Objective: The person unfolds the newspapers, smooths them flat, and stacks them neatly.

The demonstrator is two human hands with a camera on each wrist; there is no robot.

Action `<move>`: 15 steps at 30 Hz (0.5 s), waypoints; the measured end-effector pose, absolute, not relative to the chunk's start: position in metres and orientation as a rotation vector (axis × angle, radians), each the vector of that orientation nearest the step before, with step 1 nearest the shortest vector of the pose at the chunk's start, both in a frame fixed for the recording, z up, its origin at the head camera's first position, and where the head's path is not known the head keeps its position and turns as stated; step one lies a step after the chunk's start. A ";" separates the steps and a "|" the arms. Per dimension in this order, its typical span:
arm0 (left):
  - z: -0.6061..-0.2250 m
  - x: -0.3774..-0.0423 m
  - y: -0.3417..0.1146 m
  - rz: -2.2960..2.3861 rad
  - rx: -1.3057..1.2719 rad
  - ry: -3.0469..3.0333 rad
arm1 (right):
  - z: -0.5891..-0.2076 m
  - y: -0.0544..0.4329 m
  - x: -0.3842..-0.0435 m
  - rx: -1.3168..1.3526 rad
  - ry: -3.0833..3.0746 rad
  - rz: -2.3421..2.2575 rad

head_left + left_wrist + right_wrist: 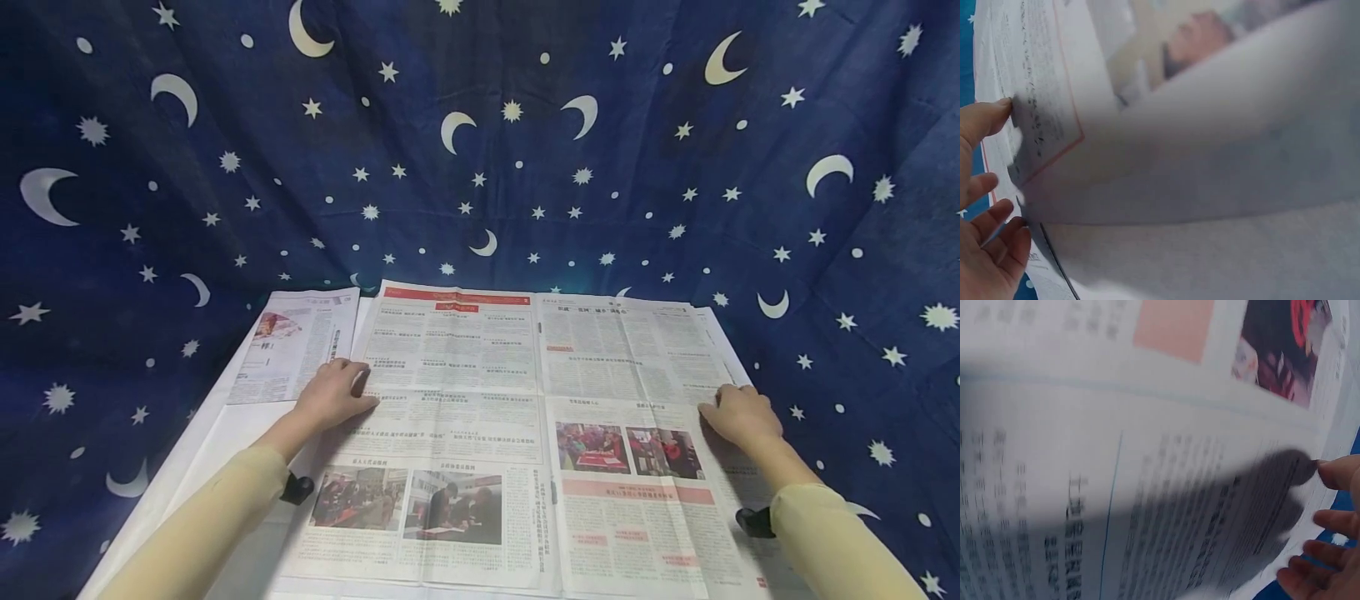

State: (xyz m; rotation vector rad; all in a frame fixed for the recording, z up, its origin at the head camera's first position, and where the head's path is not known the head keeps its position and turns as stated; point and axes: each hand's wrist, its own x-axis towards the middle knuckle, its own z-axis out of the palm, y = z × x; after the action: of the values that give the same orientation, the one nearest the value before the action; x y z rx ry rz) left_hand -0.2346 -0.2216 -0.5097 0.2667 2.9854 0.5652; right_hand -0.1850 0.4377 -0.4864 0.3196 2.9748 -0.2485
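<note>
A wide newspaper (487,417) lies spread open on a white surface, with printed columns, colour photos and a red band along its far edge. At its left side is my left hand (341,392); thumb and fingers are spread apart, touching the paper near the margin. Over the right margin, my right hand (742,412) has its thumb touching the page, which the right wrist view also shows. The fingers of that hand (1322,550) sit apart from the thumb, loosely bent. In the left wrist view, the left hand (988,206) is beside the page edge, its shadow falling on the paper.
Another printed sheet (292,346) lies left of the newspaper, partly behind the left hand. White tabletop (191,454) shows along the left. A dark blue cloth (480,192) with moons and stars hangs behind and around the table. Dark wrist devices protrude beneath both forearms.
</note>
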 end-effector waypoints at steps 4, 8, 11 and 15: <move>-0.510 -0.233 -0.225 0.587 0.306 3.002 | -0.491 0.419 -0.190 0.291 3.074 -0.251; -0.511 -0.234 -0.229 0.600 0.341 3.017 | -0.494 0.402 -0.196 0.253 3.107 -0.291; -0.509 -0.234 -0.231 0.588 0.376 3.047 | -0.496 0.390 -0.200 0.214 3.128 -0.317; -0.507 -0.234 -0.235 0.541 0.408 3.108 | -0.498 0.371 -0.205 0.103 3.169 -0.345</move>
State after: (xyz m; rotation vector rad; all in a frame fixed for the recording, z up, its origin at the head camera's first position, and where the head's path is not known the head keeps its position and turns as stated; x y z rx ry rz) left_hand -0.2338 -0.2345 -0.5069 0.4076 3.1079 0.5414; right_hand -0.2052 0.3707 -0.4976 0.1027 3.1687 -0.3449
